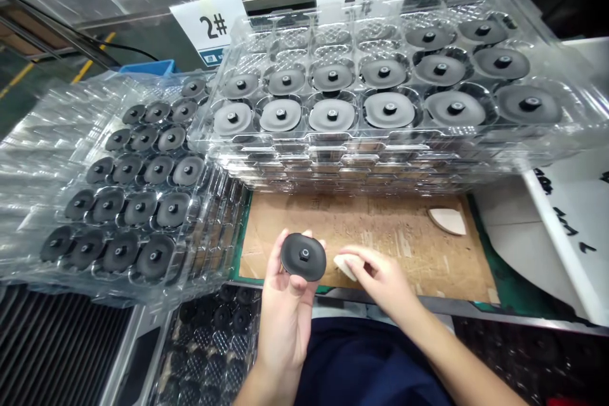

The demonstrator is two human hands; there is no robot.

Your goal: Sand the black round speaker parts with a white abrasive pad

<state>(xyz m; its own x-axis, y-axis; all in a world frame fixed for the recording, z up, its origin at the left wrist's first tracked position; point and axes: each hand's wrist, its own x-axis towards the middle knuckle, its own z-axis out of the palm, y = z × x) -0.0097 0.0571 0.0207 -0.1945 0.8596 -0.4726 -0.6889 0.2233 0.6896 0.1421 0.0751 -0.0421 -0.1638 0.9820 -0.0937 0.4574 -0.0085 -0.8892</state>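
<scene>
My left hand (288, 304) grips a dark grey, rounded disc-like part (303, 266) by its edges, with the small raised stub at its centre facing up. Just to the right, my right hand (383, 273) pinches a small cream-white pad (346, 266) between thumb and fingers. The pad and the dark part are a short gap apart. Both hands are over the front edge of a brown cardboard sheet (361, 222). Another white wedge-shaped pad (450, 221) lies on the cardboard's right side.
A stack of clear plastic trays (304, 139) with similar dark parts stands behind the cardboard. More filled clear trays (190, 260) stand at left. A white bin (556, 228) is on the right. A paper sign (209, 25) marked "2#" stands at the back.
</scene>
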